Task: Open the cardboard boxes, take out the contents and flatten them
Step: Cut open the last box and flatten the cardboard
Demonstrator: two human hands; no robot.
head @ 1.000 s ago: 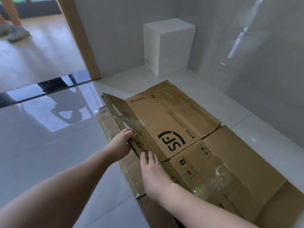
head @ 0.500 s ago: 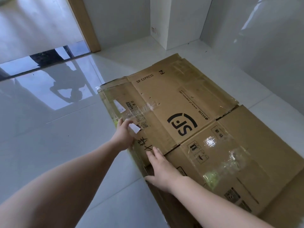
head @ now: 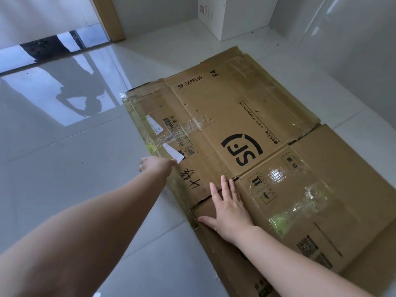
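Cardboard under both hands: right hand [head: 230, 207] open, palm flat, fingers spread, pressing flattened SF Express box [head: 246, 133] near a flap seam. Left hand [head: 157, 166] at box's left edge beside a white label scrap [head: 174, 154]; curled, whether it grips anything cannot be told. Box lies flat on glossy tiled floor [head: 64, 163]. Step: pressing down, likely nearly done. Next probably smoothing remaining creases. Open floor left; white box [head: 233, 16] and wall well beyond far edge.
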